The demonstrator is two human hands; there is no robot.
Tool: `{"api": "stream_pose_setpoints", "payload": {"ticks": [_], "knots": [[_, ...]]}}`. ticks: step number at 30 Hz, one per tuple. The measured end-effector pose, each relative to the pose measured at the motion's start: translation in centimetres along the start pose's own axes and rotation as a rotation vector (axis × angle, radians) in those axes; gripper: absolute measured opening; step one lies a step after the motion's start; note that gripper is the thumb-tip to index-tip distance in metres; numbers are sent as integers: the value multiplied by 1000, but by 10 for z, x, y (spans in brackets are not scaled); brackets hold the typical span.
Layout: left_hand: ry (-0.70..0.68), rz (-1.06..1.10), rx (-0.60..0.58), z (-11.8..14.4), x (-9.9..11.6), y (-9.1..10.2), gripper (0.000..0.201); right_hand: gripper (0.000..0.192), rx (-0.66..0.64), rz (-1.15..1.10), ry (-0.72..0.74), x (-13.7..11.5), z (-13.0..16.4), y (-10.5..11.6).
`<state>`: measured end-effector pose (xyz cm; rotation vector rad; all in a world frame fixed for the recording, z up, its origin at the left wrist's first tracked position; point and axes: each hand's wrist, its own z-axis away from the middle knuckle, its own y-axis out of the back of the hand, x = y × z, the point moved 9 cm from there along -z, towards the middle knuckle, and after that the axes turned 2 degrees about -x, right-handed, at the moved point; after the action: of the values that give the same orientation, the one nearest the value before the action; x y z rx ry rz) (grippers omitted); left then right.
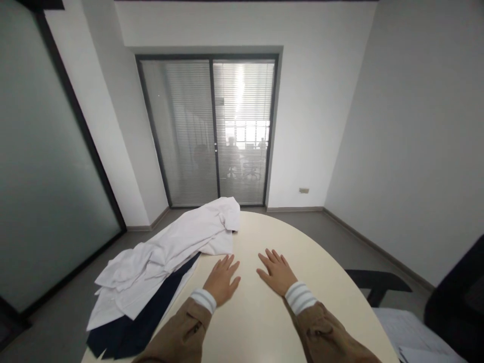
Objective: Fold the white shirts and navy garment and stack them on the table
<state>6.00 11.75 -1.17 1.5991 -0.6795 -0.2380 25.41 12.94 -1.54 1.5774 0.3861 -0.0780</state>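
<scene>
My left hand rests palm down on the cream table, fingers spread and holding nothing. Just to its left lies a rumpled white garment, reaching from the table's far edge to the near left. Dark navy cloth shows from under it; how the two are layered is partly hidden. My right hand is also flat, fingers apart, over bare tabletop to the right of the left hand. Both arms wear brown sleeves with striped cuffs.
A black chair with an armrest stands to the right, papers beside it. Beyond the table is a glass partition with blinds. A frosted glass panel is at the left, and a wall socket sits low on the far wall.
</scene>
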Motion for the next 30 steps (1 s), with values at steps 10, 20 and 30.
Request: {"api": "stream_pose_setpoints", "payload": {"ticks": [10,20,30], "knots": [[2,-3,6,-2,0,1,50,66,-50,43,-15,-4,0,3],[17,13,2,0,1,2,50,66,-45,65,-19,-4,-1,2],[18,18,-5,-1,1,2,51,64,-33,66,-21,-4,-1,2]]}}
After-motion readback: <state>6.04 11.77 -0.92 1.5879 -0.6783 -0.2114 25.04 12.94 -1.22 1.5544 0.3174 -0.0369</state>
